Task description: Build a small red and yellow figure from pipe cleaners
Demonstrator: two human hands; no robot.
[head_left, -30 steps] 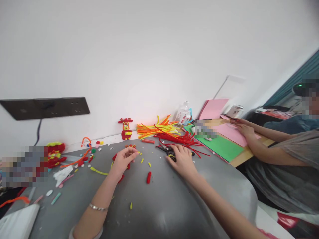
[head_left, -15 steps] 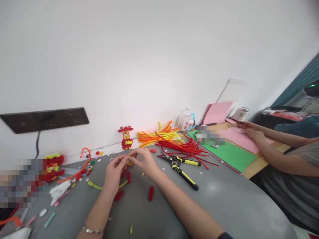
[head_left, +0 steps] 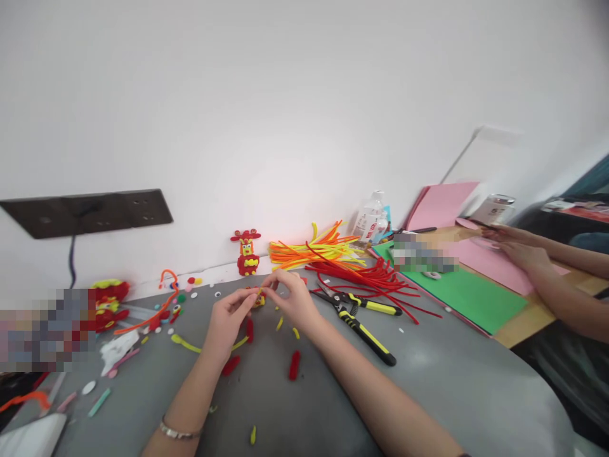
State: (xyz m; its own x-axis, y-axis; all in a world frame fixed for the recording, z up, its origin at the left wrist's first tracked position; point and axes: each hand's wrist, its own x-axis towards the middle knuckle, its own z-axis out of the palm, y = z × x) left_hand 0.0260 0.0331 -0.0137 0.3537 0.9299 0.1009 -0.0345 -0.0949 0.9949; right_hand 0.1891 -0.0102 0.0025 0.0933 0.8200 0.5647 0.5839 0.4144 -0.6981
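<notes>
the left hand [head_left: 228, 317] and the right hand [head_left: 295, 301] are meeting at the fingertips, each pinching a small yellow piece [head_left: 259, 291] between thumb and fingers. a red-and-yellow figure [head_left: 259, 301] is showing just behind those fingertips, mostly hidden by the hands. a yellow stem [head_left: 188, 344] is stretching below the left hand, while a red fuzzy roll [head_left: 294, 365] and, closer in, some yellow scraps [head_left: 295, 333] are lying below the right hand. to the right of that hand, yellow-and-black pliers [head_left: 364, 334] are resting with handles spread on the gray surface [head_left: 295, 412], and red stems [head_left: 366, 277] are bunching beyond them. past both hands, a small upright figure [head_left: 248, 263] is standing near the wall [head_left: 285, 127].
</notes>
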